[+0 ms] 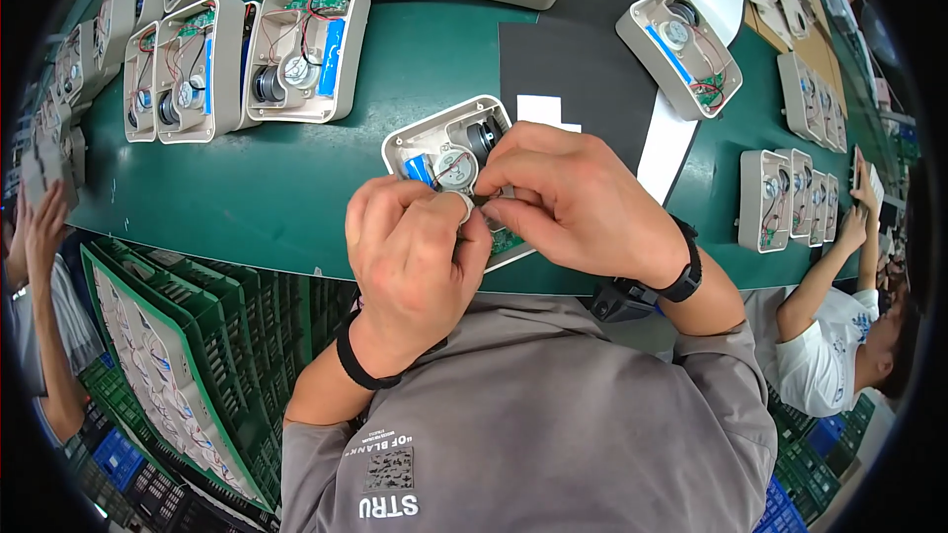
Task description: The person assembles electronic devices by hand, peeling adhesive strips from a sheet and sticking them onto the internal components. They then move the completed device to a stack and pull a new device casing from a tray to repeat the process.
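Observation:
An open beige plastic housing (423,131) rests on the bench in front of me, tilted to one side. Inside it show a blue battery cell (419,169), a silvery round part with thin wires (455,169), a black ribbed round part (482,137) and the edge of a green circuit board (506,240). My left hand (415,249), fingers closed, works over the housing's near left side; a small pale disc (465,205) shows at its fingertips. Pinched together just beside them are the fingers of my right hand (585,199). Whatever is between either hand's fingertips is hidden.
Similar filled housings (308,57) stand at far left and along the far edge. One more housing (681,51) lies far right on a black sheet (578,69); others (765,202) stand at right. Green crates (247,311) are below left. Co-workers sit at both sides.

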Tool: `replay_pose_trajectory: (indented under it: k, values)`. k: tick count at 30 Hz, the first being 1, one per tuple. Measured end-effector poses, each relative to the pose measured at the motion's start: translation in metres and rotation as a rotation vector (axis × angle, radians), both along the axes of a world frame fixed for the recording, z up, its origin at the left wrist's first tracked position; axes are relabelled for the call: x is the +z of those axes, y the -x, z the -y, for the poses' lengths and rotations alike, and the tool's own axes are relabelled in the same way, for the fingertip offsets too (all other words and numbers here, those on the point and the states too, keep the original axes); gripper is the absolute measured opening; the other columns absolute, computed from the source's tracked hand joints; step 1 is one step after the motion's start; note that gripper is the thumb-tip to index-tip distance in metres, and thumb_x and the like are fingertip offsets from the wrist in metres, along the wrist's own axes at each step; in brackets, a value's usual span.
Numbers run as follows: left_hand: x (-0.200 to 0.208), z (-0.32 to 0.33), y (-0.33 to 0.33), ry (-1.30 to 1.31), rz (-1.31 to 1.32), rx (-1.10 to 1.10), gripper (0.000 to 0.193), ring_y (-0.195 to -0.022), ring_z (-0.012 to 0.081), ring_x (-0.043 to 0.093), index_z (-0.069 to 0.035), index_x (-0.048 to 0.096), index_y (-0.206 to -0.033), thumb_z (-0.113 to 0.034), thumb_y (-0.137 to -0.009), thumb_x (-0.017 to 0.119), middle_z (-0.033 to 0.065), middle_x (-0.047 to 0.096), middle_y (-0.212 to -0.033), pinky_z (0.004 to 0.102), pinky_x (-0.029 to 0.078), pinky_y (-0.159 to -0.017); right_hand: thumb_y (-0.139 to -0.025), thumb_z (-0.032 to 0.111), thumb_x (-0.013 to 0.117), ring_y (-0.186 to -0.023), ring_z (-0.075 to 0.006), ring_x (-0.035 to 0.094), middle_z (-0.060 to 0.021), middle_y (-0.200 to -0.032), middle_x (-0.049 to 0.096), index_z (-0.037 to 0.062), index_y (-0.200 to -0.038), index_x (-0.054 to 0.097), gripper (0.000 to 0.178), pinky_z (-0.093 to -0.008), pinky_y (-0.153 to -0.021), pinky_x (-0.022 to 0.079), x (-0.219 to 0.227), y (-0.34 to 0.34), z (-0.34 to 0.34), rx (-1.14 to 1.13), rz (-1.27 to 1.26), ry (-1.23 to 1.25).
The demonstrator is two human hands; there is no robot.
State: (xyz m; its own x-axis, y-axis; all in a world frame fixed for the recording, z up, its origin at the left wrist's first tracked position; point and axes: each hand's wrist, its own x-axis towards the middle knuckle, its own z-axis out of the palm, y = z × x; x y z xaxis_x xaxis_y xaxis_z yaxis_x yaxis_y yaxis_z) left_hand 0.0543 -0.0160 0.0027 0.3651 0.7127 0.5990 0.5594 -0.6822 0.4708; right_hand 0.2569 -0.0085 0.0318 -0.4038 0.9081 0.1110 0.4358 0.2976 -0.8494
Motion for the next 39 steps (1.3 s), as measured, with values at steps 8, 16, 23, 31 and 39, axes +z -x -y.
replay_pose_trajectory:
  k: [8,16,23,31,39]
  values:
    - [-0.004,0.001,0.002,0.027,0.028,-0.003,0.045,-0.086,0.03,0.063,-0.006,0.061,-0.109,0.005,-0.071,0.082,0.0077,0.064,-0.093,0.0466,0.049,-0.085,-0.09,0.001,0.07,-0.077,-0.0303,0.067,-0.0095,-0.096,0.066,0.0024,-0.099,0.07,0.009,-0.0376,-0.063,0.054,-0.003,0.0,0.004,0.008,0.111,-0.054]
    - [-0.004,0.001,0.003,0.052,0.039,-0.039,0.045,-0.087,0.0304,0.064,-0.005,0.059,-0.11,0.005,-0.072,0.082,0.0084,0.064,-0.094,0.0485,0.048,-0.092,-0.092,0.001,0.065,-0.082,-0.0362,0.065,-0.0119,-0.097,0.064,0.001,-0.097,0.065,0.006,-0.0438,-0.069,0.052,0.006,0.002,0.001,0.056,0.244,0.033]
    - [-0.004,-0.001,0.004,0.135,0.024,-0.036,0.045,-0.087,0.0301,0.064,-0.005,0.058,-0.109,0.006,-0.072,0.082,0.0086,0.064,-0.092,0.0496,0.048,-0.093,-0.093,0.002,0.064,-0.084,-0.0386,0.064,-0.0133,-0.097,0.062,0.0002,-0.095,0.062,0.003,-0.0463,-0.07,0.05,0.008,0.004,0.004,0.049,0.288,0.04]
    - [-0.005,-0.002,0.005,0.002,0.061,-0.074,0.045,-0.088,0.0284,0.066,-0.005,0.06,-0.109,0.002,-0.073,0.085,0.0079,0.068,-0.094,0.0501,0.051,-0.091,-0.092,0.002,0.062,-0.084,-0.04,0.063,-0.0137,-0.096,0.062,0.0006,-0.091,0.06,0.002,-0.0473,-0.071,0.049,0.013,0.008,0.001,0.03,0.356,0.064]
    - [0.001,-0.001,0.002,-0.077,-0.047,-0.1,0.034,-0.089,0.0272,0.07,-0.005,0.061,-0.105,0.001,-0.078,0.083,0.0071,0.073,-0.094,0.0485,0.054,-0.088,-0.092,0.005,0.06,-0.084,-0.0397,0.063,-0.014,-0.089,0.063,0.0002,-0.087,0.062,0.007,-0.0473,-0.073,0.05,0.011,0.007,-0.005,0.026,0.319,0.095]
